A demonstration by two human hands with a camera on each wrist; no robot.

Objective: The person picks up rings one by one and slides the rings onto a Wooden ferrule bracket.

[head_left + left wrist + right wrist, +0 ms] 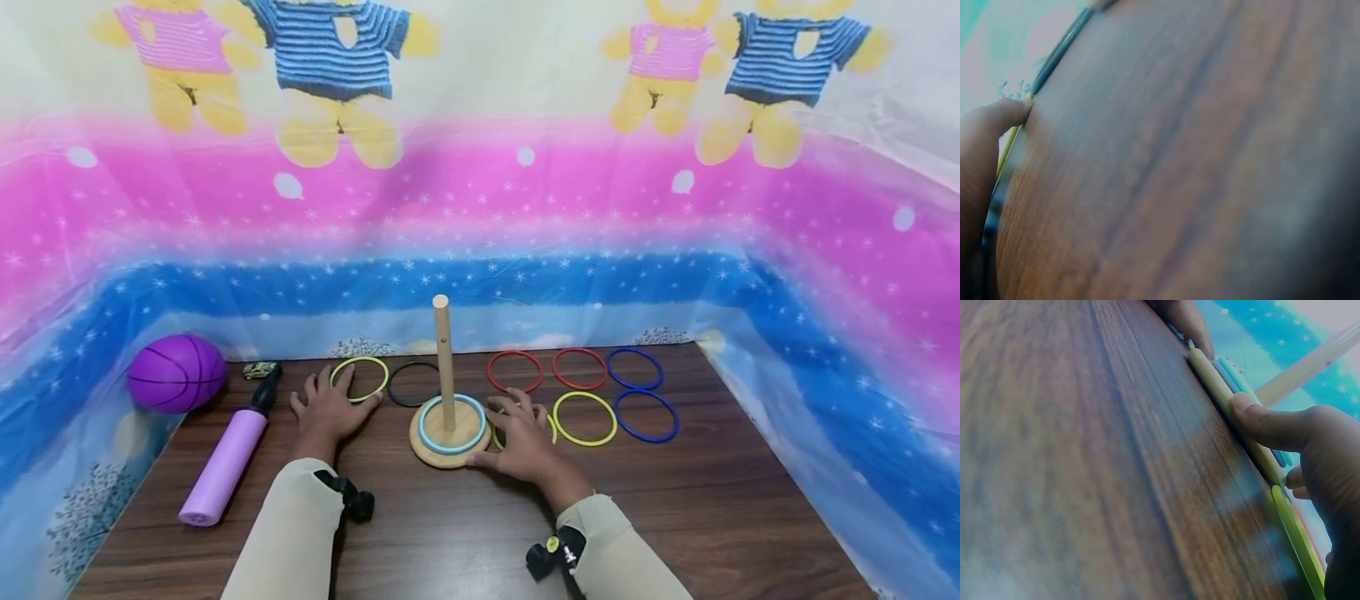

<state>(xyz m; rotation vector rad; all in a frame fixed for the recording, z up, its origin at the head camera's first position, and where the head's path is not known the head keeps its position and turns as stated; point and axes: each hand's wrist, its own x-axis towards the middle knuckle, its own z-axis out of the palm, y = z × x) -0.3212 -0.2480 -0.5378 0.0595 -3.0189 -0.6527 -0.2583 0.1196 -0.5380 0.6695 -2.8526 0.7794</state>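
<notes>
A wooden ring-toss stand [443, 358] with an upright peg is on the table, a light blue ring [422, 427] lying around its peg on the round base. My right hand [525, 446] grips the base's right edge, thumb at the front and fingers farther back. In the right wrist view the thumb [1272, 425] presses the base's rim. Under that hand lies a partly covered yellow ring [1297, 540]. My left hand [330, 410] touches another yellow ring [387, 375] with spread fingers; its thumb [1007, 115] meets the ring's edge in the left wrist view.
A black ring [392, 387] lies behind the stand. Rightward are red rings [542, 375], a yellow ring [615, 421] and blue rings [677, 421]. A purple basketball [176, 373], a lilac hand pump [225, 467] and a toy car [258, 370] occupy the left side. A printed curtain [480, 192] surrounds the table.
</notes>
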